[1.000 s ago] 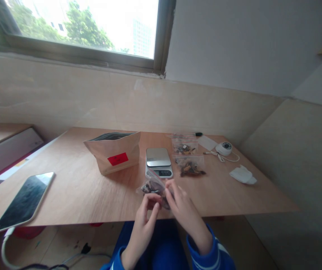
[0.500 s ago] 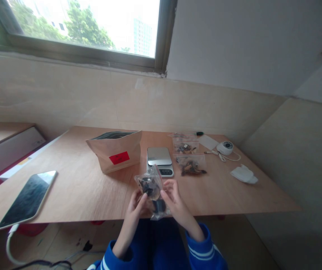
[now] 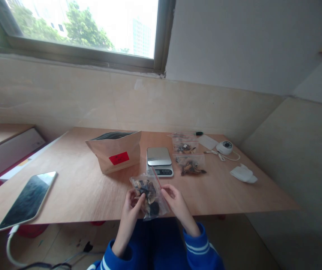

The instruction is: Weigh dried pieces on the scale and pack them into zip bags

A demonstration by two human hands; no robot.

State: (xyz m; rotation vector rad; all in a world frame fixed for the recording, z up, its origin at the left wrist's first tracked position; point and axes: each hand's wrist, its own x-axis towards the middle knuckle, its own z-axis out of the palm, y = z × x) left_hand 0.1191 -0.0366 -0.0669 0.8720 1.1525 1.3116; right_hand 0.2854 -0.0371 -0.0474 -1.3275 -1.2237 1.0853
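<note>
Left grip (image 3: 131,208) clasped a clear plastic bag (image 3: 160,203) of dark pieces (image 3: 149,189), six o'clock from the white, silver-topped scale (image 3: 159,156); right grip (image 3: 177,202) pinched the red seal (image 3: 156,177). Seal handling, seemingly underway, next called for steady tension.

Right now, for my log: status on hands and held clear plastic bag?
Left hand gripping clear plastic bag; right hand pinching its red edge. Dark pieces inside. White digital scale just beyond.
</note>
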